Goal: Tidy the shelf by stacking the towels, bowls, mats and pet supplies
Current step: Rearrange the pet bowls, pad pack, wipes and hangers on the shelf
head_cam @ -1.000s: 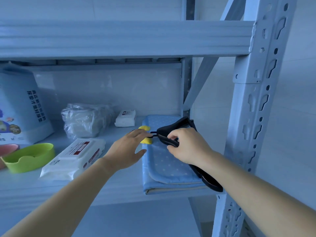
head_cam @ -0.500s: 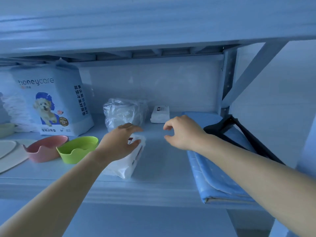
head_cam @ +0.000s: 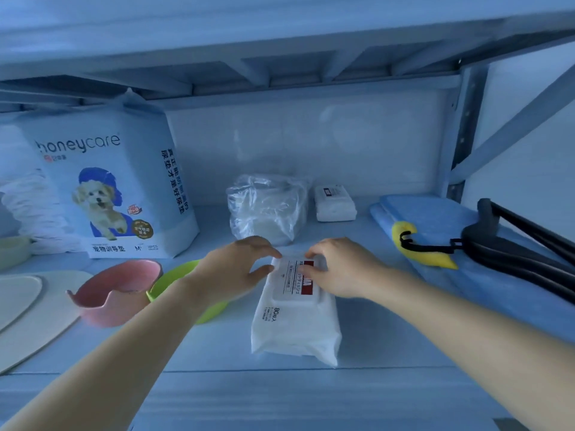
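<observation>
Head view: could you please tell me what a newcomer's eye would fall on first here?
The left hand and right hand meet at the centre, gripping the far end of a white wipes pack that lies flat. Behind on the left stands a big honeycare bag with a puppy picture, with a pink bowl and a green bowl before it. On the right a black-and-yellow strap lies on a folded blue mat.

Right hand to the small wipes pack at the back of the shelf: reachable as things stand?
Probably yes. The right hand grips the large wipes pack, and the small wipes pack lies just behind it across bare shelf; the bagged bundle stands off to its left.
</observation>
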Demonstrator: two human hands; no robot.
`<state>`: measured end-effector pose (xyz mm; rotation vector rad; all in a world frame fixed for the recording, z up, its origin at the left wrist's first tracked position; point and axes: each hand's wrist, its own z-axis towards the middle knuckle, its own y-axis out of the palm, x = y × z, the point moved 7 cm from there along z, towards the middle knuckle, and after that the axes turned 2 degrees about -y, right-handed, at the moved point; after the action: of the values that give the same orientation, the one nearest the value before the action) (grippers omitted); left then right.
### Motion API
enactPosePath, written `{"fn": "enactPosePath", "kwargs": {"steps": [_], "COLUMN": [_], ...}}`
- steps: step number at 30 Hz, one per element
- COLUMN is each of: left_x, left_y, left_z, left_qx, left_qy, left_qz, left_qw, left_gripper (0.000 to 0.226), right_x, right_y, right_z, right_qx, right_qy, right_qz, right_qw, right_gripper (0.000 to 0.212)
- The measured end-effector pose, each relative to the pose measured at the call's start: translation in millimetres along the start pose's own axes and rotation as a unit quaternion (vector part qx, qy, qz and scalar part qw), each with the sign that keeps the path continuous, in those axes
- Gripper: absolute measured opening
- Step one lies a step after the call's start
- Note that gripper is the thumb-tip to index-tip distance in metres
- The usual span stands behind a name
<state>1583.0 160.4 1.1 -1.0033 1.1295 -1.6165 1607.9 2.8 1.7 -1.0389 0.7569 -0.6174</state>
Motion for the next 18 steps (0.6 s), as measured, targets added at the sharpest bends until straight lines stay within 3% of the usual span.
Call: {"fn": "enactPosePath", "kwargs": {"steps": [8,13,16,18], "left_x": [9,20,18,19], "left_y": [24,27,24,18], "left_z": [28,46,38,22], "left_qx": [-0.046,-0.037,-0.001,0.052], "left_qy": [0.055,0.027,0.033,0.062], "left_qz": [0.008,0.073,0.022,-0.074], "left_qw": [0.997,0.996,0.999,0.994], "left_gripper": [0.036,0.033,0.033,0.032], "right_x": [30,39,36,34], "right_y": [11,-2,-7,-7], "right_z": [6,6,-7,-20], "right_qx": [0.019,0.089,0.113,0.108], "right_qy": [0.104,0.111,0.087,0.079], "right_qz": [0.098,0.111,0.125,0.137], "right_qw": [0.990,0.984,0.982,0.982], "right_gripper": [0.042,0.027,0.022,0.021]}}
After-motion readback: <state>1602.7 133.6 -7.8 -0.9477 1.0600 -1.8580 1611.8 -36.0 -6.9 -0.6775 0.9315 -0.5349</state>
